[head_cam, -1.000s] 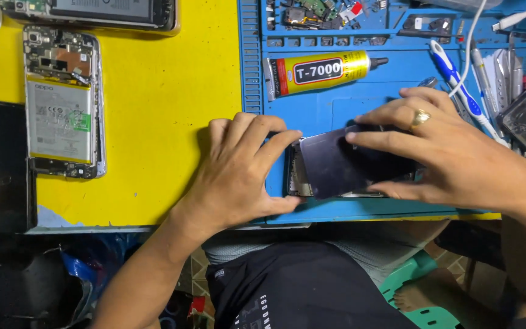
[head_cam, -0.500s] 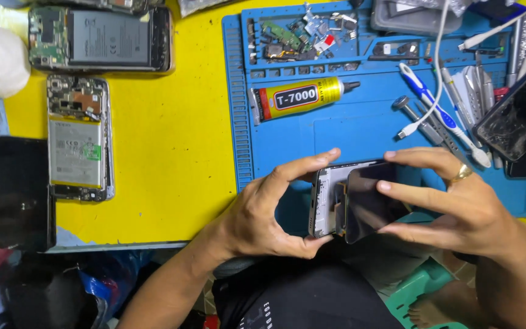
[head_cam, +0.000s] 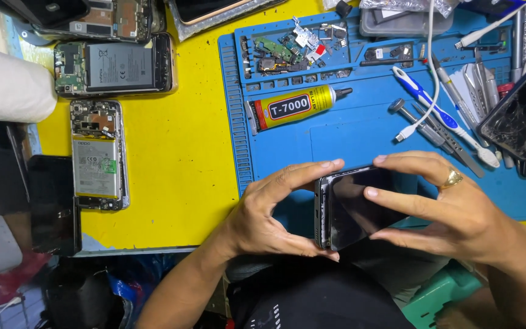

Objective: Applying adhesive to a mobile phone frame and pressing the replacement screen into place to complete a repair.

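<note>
From the head view, the left hand (head_cam: 263, 213) pinches the dark phone (head_cam: 354, 207) by its left edge, index finger above, thumb below. The right hand (head_cam: 458, 213), fingers spread, holds its right side, index fingertip on the screen, over the blue mat (head_cam: 348, 134).

The right hand (head_cam: 458, 213) covers the dark phone's (head_cam: 354, 207) right end; the cracked screen (head_cam: 522, 119) runs off the right edge; circuit parts (head_cam: 287, 52) are too small to identify

Left hand (head_cam: 263, 213) and right hand (head_cam: 458, 210), fingers (head_cam: 312, 173) curled inward, facing each other.
</note>
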